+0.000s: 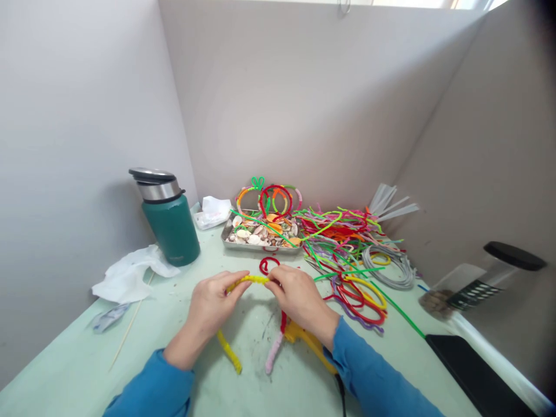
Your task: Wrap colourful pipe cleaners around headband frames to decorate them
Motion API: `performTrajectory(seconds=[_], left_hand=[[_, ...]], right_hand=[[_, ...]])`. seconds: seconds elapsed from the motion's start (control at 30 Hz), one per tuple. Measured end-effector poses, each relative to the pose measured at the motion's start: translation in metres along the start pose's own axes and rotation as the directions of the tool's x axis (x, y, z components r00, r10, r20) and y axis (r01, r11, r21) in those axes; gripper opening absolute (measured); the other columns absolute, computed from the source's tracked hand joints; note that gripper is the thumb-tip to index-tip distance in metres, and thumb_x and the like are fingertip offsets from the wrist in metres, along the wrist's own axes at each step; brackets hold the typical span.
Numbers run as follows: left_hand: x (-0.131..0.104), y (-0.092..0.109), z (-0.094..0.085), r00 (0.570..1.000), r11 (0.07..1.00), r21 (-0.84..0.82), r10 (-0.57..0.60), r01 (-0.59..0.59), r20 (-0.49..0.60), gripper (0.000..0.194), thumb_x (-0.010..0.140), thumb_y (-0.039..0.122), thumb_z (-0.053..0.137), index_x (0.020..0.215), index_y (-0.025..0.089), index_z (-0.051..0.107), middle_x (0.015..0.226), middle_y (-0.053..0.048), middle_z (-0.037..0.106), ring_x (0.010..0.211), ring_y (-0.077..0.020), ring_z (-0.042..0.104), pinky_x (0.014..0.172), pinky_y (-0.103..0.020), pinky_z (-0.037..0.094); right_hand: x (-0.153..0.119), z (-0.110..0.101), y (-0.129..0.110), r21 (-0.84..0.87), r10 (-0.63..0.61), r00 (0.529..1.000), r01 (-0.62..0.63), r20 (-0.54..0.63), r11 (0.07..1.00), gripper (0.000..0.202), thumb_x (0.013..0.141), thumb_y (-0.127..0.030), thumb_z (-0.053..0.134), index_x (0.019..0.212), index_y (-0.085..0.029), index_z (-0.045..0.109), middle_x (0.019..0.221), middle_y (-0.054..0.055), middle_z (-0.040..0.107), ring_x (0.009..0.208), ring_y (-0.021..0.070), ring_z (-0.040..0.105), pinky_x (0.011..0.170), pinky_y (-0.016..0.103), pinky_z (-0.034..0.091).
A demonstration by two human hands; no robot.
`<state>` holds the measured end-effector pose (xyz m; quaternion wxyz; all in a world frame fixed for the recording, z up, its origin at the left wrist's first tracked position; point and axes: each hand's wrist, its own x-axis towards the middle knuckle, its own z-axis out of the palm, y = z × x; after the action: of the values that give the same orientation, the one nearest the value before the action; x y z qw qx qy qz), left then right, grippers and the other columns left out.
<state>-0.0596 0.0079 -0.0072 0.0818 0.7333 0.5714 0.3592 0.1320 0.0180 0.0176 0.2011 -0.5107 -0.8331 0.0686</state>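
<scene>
Between my two hands runs a yellow pipe-cleaner-wrapped band (259,280), held roughly level above the table. My left hand (216,304) pinches it at its left part, and a yellow tail hangs below that hand. My right hand (299,295) grips the other part with thumb and fingers. Beneath the right hand a red and pale pink length (274,352) comes out; whether it joins the yellow part is hidden. A curled red pipe cleaner (264,265) shows just beyond the right fingertips. Partly under my right forearm lies a yellow glue gun (310,346) with a black cord.
Behind the hands stands a metal tray (243,246) of shells, with wrapped hoops (275,186) at its back. Loose pipe cleaners (343,226) and a grey wire coil (391,267) spread rightward. A green bottle (171,229), tissue (130,275), clear jar (482,284) and black phone (473,370) flank them.
</scene>
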Motion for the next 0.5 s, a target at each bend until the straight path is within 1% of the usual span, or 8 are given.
performTrajectory(seconds=[0.07,0.17,0.23,0.3,0.4,0.5], left_hand=[[-0.001,0.001,-0.001,1.0,1.0,0.013,0.011,-0.011,0.004,0.022,0.082,0.036,0.055,0.091,0.026,0.072,0.088,0.0,0.073,0.075,-0.0156,0.064,0.065,-0.024,0.045],[0.0,0.0,-0.002,0.999,0.998,0.058,0.02,-0.017,-0.036,0.021,0.082,0.035,0.055,0.086,0.024,0.072,0.082,-0.001,0.073,0.074,-0.0164,0.063,0.066,-0.025,0.045],[0.001,-0.002,-0.001,0.998,0.995,0.089,0.042,-0.037,-0.049,0.021,0.083,0.034,0.054,0.086,0.023,0.072,0.078,-0.002,0.072,0.075,-0.0173,0.062,0.066,-0.026,0.045],[0.001,-0.006,0.001,0.997,0.994,0.078,0.075,-0.073,-0.03,0.021,0.083,0.033,0.054,0.089,0.023,0.072,0.08,-0.003,0.072,0.076,-0.0173,0.062,0.067,-0.026,0.045],[0.002,-0.01,0.005,0.993,0.993,0.015,0.119,-0.12,0.014,0.022,0.084,0.03,0.053,0.096,0.023,0.07,0.088,-0.002,0.071,0.078,-0.0156,0.063,0.068,-0.025,0.046],[0.001,-0.011,0.006,0.988,0.989,-0.011,0.147,-0.147,0.041,0.021,0.084,0.028,0.054,0.097,0.024,0.07,0.087,-0.002,0.071,0.076,-0.0148,0.064,0.067,-0.024,0.046]], right_hand=[[0.0,0.0,-0.001,0.013,-0.008,1.0,0.007,0.019,1.0,0.013,0.087,-0.028,0.052,0.087,-0.02,0.063,0.087,0.001,0.064,0.079,0.0134,0.058,0.067,0.022,0.034],[-0.001,0.0,-0.001,0.016,0.016,0.999,-0.017,0.049,1.0,0.017,0.084,-0.035,0.057,0.092,-0.021,0.062,0.087,0.001,0.066,0.079,0.0143,0.059,0.066,0.023,0.034],[-0.001,0.0,0.0,-0.001,0.044,0.997,-0.044,0.061,0.999,0.017,0.084,-0.035,0.056,0.09,-0.021,0.063,0.084,0.001,0.067,0.077,0.0151,0.059,0.064,0.024,0.033],[-0.002,0.001,-0.001,-0.02,0.051,0.997,-0.05,0.059,0.999,0.016,0.086,-0.032,0.053,0.084,-0.021,0.064,0.08,0.002,0.068,0.075,0.0153,0.06,0.063,0.024,0.032],[-0.002,0.001,-0.002,-0.025,0.035,0.998,-0.034,0.054,0.999,0.018,0.087,-0.028,0.051,0.079,-0.02,0.065,0.079,0.002,0.068,0.073,0.0153,0.06,0.062,0.024,0.031],[-0.003,0.003,-0.003,-0.027,0.005,0.999,-0.003,0.045,1.0,0.018,0.086,-0.027,0.051,0.077,-0.02,0.064,0.077,0.002,0.068,0.072,0.0151,0.059,0.061,0.024,0.031]])
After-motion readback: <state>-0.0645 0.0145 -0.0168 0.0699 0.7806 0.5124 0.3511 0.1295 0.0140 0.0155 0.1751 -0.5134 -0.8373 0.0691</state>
